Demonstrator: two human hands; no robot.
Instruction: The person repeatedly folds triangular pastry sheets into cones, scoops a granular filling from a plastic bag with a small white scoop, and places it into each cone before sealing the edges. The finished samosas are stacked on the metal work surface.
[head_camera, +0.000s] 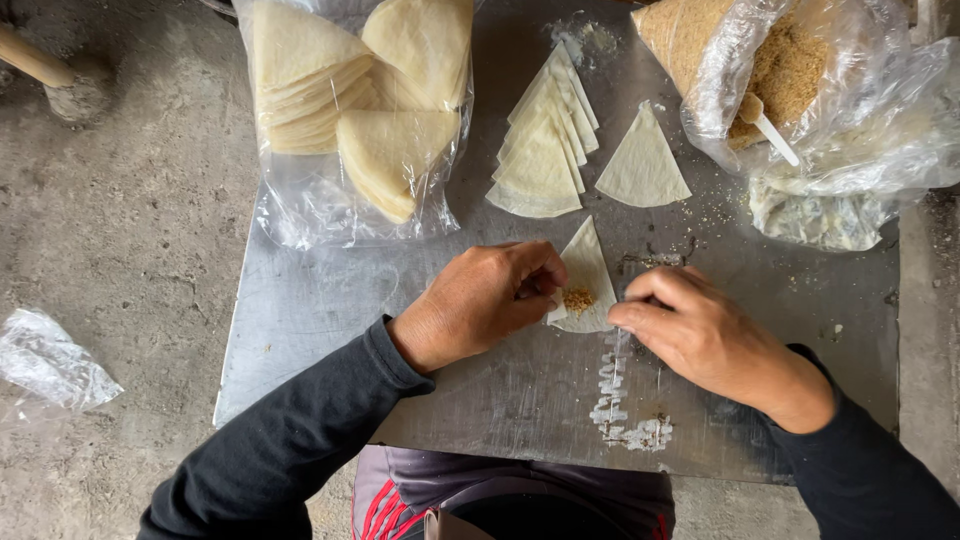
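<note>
A pale wedge-shaped wrapper (586, 268) lies on the metal sheet (330, 310) with a small heap of brown crumb filling (579, 298) on its lower part. My left hand (483, 300) pinches the wrapper's left lower edge with curled fingers. My right hand (690, 330) rests at the wrapper's right lower edge, fingertips touching it. Behind it lie a fanned row of wrappers (545, 145) and a single wrapper (642, 163).
A clear bag of stacked wrappers (350, 90) sits at the back left. A plastic bag of brown filling (790, 70) with a white spoon (770, 128) is at the back right. White paste smears (615, 400) mark the sheet's front. Crumpled plastic (50, 360) lies on the concrete floor.
</note>
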